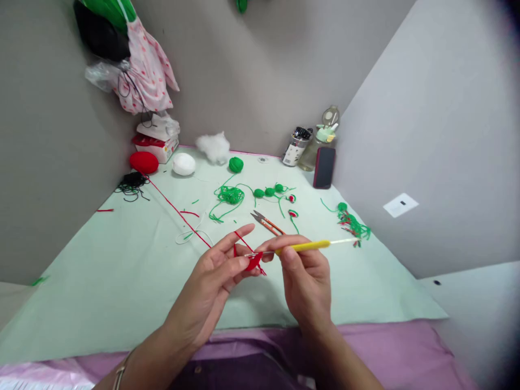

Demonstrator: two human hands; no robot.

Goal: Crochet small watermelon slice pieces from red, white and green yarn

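My left hand (221, 271) pinches a small red crochet piece (254, 261) between thumb and fingers, its index finger raised with red yarn running over it. From that hand the strand (174, 207) stretches back to a red yarn ball (143, 162) at the far left. In my right hand (306, 271) is a crochet hook with a yellow handle (309, 246), held like a pen. The hook's metal tip meets the red piece; whether a loop sits on it is too small to tell.
Thread snips (266, 222) lie just beyond my hands. Behind them are tangled green yarn (230, 195), a green ball (236, 164), a white ball (183, 164) and white stuffing (213, 147). A phone (324, 168) leans at the back right, near a pen holder (296, 149).
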